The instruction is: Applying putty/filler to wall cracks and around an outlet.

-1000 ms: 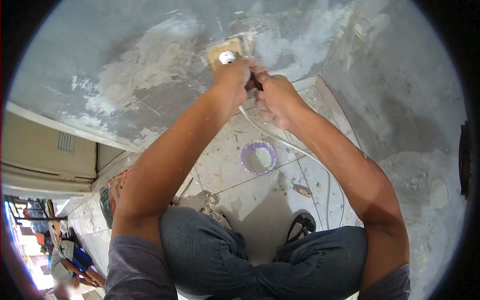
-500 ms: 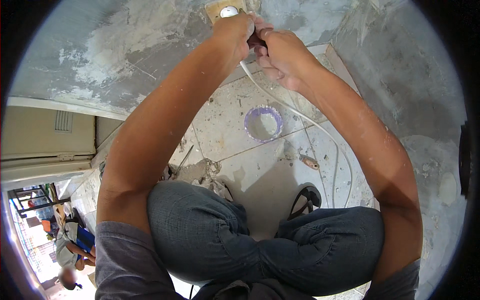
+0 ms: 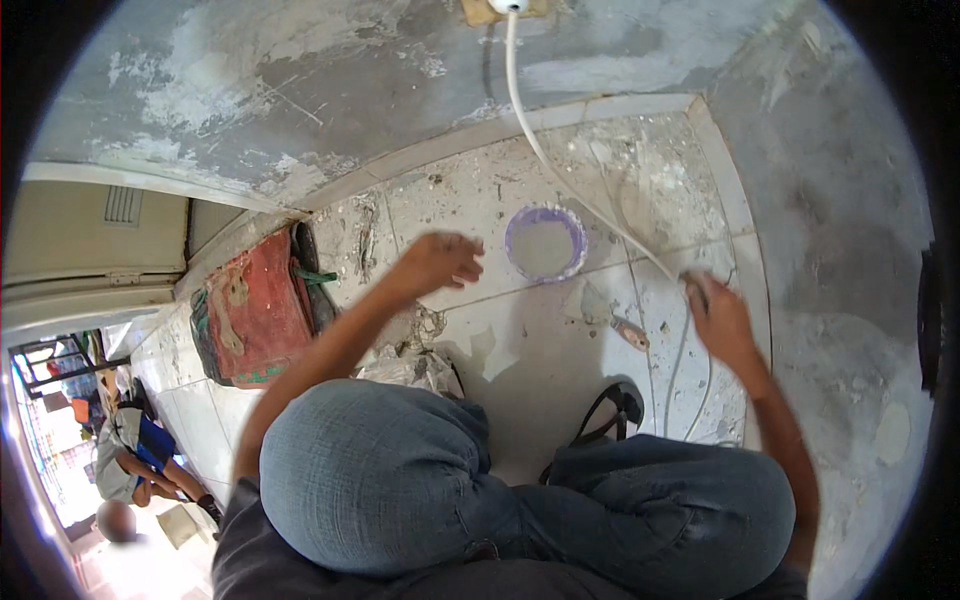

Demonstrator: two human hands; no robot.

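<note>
A white cable (image 3: 556, 172) hangs from a round white fitting (image 3: 508, 5) on the wall and runs down across the floor to my right hand (image 3: 724, 322). The fingers of that hand are closed round the cable; a small dark shape shows at them, too blurred to name. To the left of a purple-rimmed tub (image 3: 547, 243) my left hand (image 3: 438, 268) is in the air, fingers loosely bent and apart, with nothing seen in it. Grey-white paste lies in the tub. A small scraper (image 3: 630, 335) rests on the tiles beyond my foot.
A worn red bag (image 3: 255, 315) lies on the tiles at the left, beside crumpled plastic (image 3: 415, 375). Rough grey walls (image 3: 400, 90) rise ahead and at the right. A person (image 3: 135, 455) sits far off at the left.
Both hands have come away from the wall fitting. My left hand moved down and left; my right hand moved down and right, onto the cable. The red bag has come into sight.
</note>
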